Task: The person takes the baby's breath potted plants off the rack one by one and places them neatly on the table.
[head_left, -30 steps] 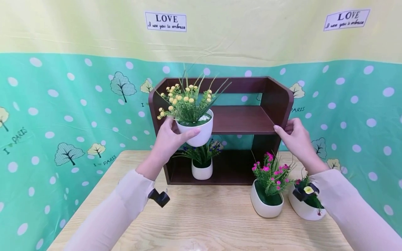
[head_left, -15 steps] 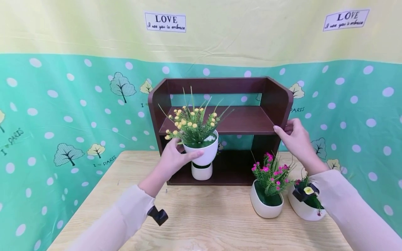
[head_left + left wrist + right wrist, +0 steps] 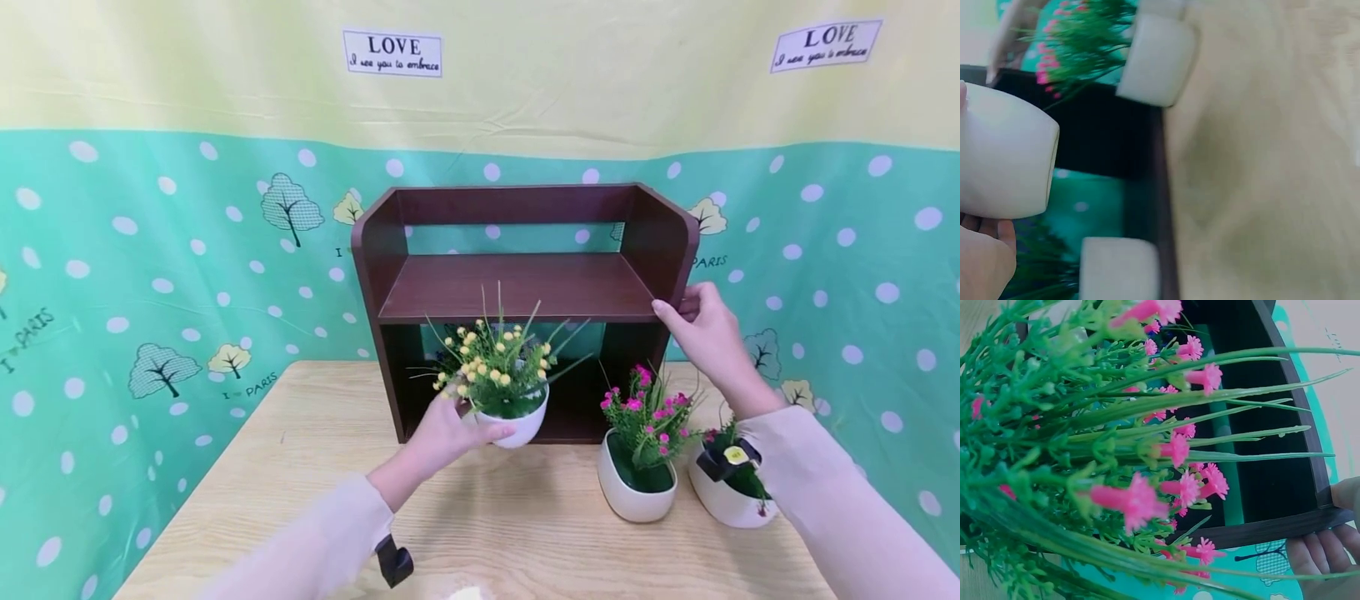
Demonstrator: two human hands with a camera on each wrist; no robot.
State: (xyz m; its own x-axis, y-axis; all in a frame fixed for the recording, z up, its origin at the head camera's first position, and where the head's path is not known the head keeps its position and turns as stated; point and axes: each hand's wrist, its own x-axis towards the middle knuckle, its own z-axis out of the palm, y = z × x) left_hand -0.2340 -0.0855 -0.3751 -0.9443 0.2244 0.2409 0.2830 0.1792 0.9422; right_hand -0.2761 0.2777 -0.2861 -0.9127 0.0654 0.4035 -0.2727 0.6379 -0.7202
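My left hand (image 3: 453,433) grips a white pot (image 3: 525,423) of yellow artificial flowers (image 3: 495,362), held in the air before the lower compartment of a dark brown two-tier shelf (image 3: 517,287). In the left wrist view, fingers curl around the underside of that pot (image 3: 1007,150). My right hand (image 3: 701,333) holds the shelf's right side panel, thumb inside and fingers outside, as the right wrist view also shows. Behind the held plant, another potted plant stands in the lower compartment; the left wrist view shows its white pot (image 3: 1119,269).
A white pot of pink flowers (image 3: 645,492) stands on the wooden table (image 3: 315,467), right of the shelf's front. Beside it is another white pot (image 3: 731,504), partly hidden by the right wrist camera. A patterned green and yellow curtain (image 3: 187,250) hangs behind.
My left hand has brought the yellow-flowered pot down from upper-shelf height and to the right, in front of the lower compartment. The right hand keeps its place on the side panel.
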